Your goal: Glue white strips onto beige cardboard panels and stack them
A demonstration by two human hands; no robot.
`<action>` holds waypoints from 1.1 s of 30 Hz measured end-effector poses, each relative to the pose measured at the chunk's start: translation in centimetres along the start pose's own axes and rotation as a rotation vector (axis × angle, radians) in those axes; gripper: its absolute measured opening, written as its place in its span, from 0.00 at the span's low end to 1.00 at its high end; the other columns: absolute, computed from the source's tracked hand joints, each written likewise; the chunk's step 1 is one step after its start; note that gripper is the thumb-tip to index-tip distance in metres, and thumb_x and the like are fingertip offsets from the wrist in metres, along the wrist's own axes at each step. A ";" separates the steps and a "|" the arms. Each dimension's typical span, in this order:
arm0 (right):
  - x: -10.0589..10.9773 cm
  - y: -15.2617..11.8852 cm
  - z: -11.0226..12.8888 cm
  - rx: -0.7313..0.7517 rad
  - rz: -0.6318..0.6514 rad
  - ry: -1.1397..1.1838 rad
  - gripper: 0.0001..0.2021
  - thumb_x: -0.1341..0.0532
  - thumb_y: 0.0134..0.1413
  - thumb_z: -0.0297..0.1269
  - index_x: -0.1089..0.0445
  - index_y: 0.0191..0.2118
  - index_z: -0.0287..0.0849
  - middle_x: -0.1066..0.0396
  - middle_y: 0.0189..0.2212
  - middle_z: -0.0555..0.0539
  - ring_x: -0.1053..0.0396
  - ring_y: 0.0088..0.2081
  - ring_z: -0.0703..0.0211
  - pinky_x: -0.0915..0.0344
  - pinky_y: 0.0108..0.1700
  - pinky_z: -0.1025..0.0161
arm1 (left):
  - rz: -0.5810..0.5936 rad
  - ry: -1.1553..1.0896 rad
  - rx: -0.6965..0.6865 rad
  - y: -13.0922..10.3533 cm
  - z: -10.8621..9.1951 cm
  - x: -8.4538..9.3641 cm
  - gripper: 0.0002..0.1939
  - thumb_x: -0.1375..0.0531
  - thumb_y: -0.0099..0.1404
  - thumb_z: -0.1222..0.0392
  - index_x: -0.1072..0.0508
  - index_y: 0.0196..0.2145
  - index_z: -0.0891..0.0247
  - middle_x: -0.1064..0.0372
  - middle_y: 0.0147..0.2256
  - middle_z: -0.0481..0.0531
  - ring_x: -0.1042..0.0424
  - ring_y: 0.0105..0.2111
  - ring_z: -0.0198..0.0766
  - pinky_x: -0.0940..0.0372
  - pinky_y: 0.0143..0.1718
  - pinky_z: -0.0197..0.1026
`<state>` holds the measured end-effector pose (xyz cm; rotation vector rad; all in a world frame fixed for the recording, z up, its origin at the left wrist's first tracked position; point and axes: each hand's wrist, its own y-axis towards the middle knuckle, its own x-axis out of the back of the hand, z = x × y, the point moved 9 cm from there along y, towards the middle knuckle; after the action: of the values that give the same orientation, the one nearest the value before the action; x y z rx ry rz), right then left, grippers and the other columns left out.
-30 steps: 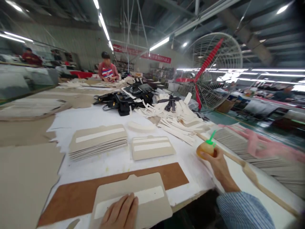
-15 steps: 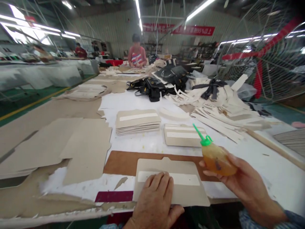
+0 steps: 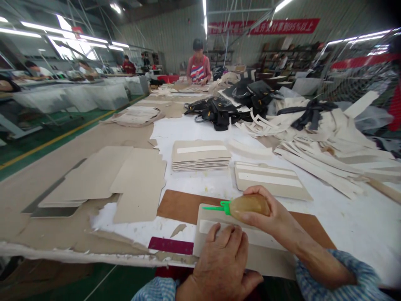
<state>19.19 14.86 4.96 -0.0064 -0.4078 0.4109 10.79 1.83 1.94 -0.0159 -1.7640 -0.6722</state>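
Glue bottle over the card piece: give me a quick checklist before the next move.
1. Right hand grips the glue bottle: ok.
2. Green nozzle lies level, pointing left over the card piece: ok.
3. Left hand lies flat on the card piece: ok.
4. Card piece rests on the brown board: ok.
5. Nozzle tip touching the card: cannot tell.
6. White strip clear of fingers: not ok, partly covered.

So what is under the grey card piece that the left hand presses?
Under the grey card piece lies a brown board, which shows at its left and right. The left hand and right hand cover the card's middle, so anything beneath there is hidden.
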 end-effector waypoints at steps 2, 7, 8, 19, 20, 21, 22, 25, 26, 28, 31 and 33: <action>-0.3 0.2 1.1 0.053 -0.043 -0.180 0.23 0.31 0.44 0.51 0.34 0.45 0.48 0.27 0.34 0.50 0.29 0.35 0.51 0.31 0.40 0.54 | 0.017 -0.016 0.001 0.0 0.0 -0.1 0.34 0.50 0.76 0.34 0.30 0.61 0.67 0.27 0.60 0.57 0.32 0.60 0.50 0.45 0.64 0.54; -1.3 0.4 2.9 0.175 -0.036 -0.352 0.17 0.35 0.50 0.49 0.32 0.44 0.47 0.27 0.37 0.48 0.28 0.38 0.50 0.32 0.42 0.52 | 0.065 -0.062 0.010 0.0 0.0 -0.5 0.35 0.51 0.77 0.35 0.32 0.63 0.68 0.28 0.61 0.58 0.33 0.61 0.50 0.46 0.65 0.55; -1.5 0.4 3.0 0.199 -0.029 -0.365 0.17 0.35 0.51 0.48 0.32 0.44 0.47 0.27 0.38 0.48 0.28 0.38 0.50 0.32 0.42 0.53 | 0.074 -0.072 0.013 0.0 0.1 -0.6 0.35 0.51 0.77 0.35 0.33 0.64 0.68 0.28 0.61 0.59 0.33 0.61 0.50 0.46 0.66 0.55; -2.5 0.1 5.8 0.471 0.066 -0.471 0.09 0.37 0.57 0.40 0.35 0.42 0.48 0.28 0.38 0.48 0.29 0.38 0.53 0.32 0.41 0.55 | 0.131 -0.070 0.020 0.1 0.1 -0.5 0.35 0.49 0.76 0.35 0.35 0.65 0.67 0.30 0.62 0.58 0.35 0.62 0.51 0.47 0.66 0.56; -2.7 0.1 6.3 0.501 0.083 -0.478 0.07 0.38 0.57 0.39 0.34 0.41 0.48 0.29 0.38 0.48 0.29 0.38 0.53 0.32 0.40 0.55 | 0.131 -0.069 0.022 0.1 0.1 -0.5 0.35 0.49 0.76 0.35 0.34 0.65 0.67 0.30 0.62 0.58 0.35 0.62 0.51 0.46 0.66 0.57; -2.8 0.0 6.8 0.529 0.100 -0.485 0.06 0.38 0.57 0.39 0.34 0.40 0.48 0.29 0.38 0.48 0.29 0.37 0.53 0.32 0.40 0.55 | 0.131 -0.068 0.024 0.2 0.2 -0.5 0.35 0.49 0.76 0.35 0.34 0.65 0.67 0.29 0.62 0.58 0.34 0.62 0.51 0.46 0.66 0.57; -3.0 0.0 7.2 0.553 0.115 -0.491 0.06 0.38 0.57 0.38 0.34 0.39 0.48 0.29 0.38 0.48 0.30 0.37 0.53 0.32 0.40 0.56 | 0.131 -0.069 0.026 0.2 0.2 -0.5 0.35 0.49 0.76 0.35 0.34 0.65 0.67 0.29 0.62 0.58 0.34 0.62 0.51 0.46 0.66 0.57; -3.3 -0.1 8.3 0.593 0.147 -0.521 0.04 0.38 0.57 0.37 0.34 0.38 0.48 0.29 0.37 0.48 0.30 0.37 0.52 0.33 0.39 0.56 | 0.127 -0.078 0.028 0.1 0.1 -0.5 0.35 0.49 0.76 0.35 0.33 0.64 0.67 0.29 0.61 0.58 0.34 0.61 0.52 0.47 0.66 0.57; -3.4 -0.2 8.5 0.601 0.158 -0.534 0.04 0.38 0.57 0.37 0.33 0.38 0.48 0.29 0.37 0.47 0.30 0.37 0.52 0.33 0.39 0.56 | 0.130 -0.083 0.029 0.1 0.1 -0.6 0.34 0.49 0.77 0.35 0.33 0.64 0.67 0.29 0.61 0.59 0.34 0.61 0.52 0.46 0.66 0.57; -3.7 -0.2 8.9 0.620 0.174 -0.560 0.03 0.39 0.58 0.36 0.33 0.39 0.48 0.29 0.37 0.47 0.30 0.38 0.52 0.33 0.39 0.56 | 0.140 -0.090 0.029 0.1 0.1 -0.7 0.35 0.50 0.77 0.35 0.34 0.65 0.66 0.29 0.62 0.59 0.34 0.61 0.53 0.46 0.66 0.58; -3.9 -0.3 9.3 0.651 0.184 -0.586 0.03 0.39 0.59 0.35 0.32 0.39 0.46 0.28 0.39 0.46 0.30 0.39 0.51 0.34 0.39 0.56 | 0.143 -0.092 0.029 -0.1 0.1 -0.8 0.35 0.51 0.77 0.35 0.36 0.67 0.66 0.30 0.63 0.58 0.35 0.62 0.53 0.46 0.66 0.58; -3.9 -0.3 9.4 0.661 0.181 -0.594 0.03 0.39 0.58 0.34 0.32 0.39 0.46 0.28 0.39 0.46 0.30 0.39 0.51 0.34 0.39 0.57 | 0.140 -0.093 0.030 -0.1 0.1 -0.8 0.35 0.51 0.77 0.35 0.36 0.67 0.66 0.30 0.63 0.58 0.35 0.62 0.52 0.46 0.66 0.58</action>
<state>12.38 12.35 12.11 0.7406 -0.8425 0.7136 10.87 2.05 1.11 -0.1509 -1.8426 -0.5510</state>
